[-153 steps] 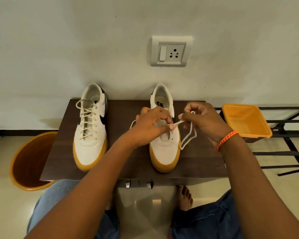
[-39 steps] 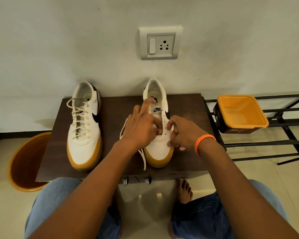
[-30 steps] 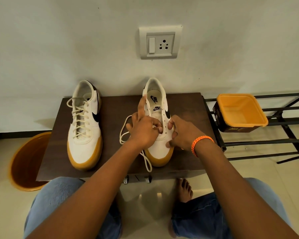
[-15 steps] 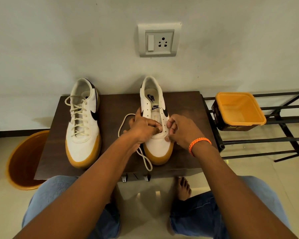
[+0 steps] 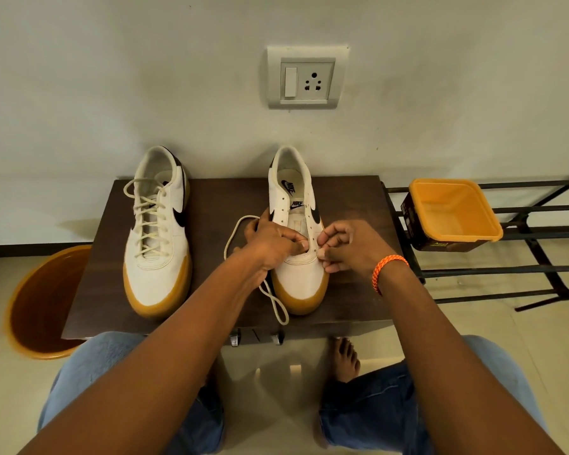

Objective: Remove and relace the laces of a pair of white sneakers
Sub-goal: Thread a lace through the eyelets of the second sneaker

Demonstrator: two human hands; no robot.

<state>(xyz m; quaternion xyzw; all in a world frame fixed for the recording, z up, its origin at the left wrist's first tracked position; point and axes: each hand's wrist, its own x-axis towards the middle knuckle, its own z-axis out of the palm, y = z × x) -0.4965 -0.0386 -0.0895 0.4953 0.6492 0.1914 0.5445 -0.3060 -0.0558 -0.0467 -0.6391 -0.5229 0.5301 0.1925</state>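
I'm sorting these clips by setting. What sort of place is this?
Most likely a room in a home, perhaps by the entrance. A low dark table stands against a plain wall with a switch and socket plate, a metal rack stands beside it, and an orange bucket sits on the tiled floor.

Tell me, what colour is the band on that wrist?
Orange, on the right wrist band, clearest in the head view.
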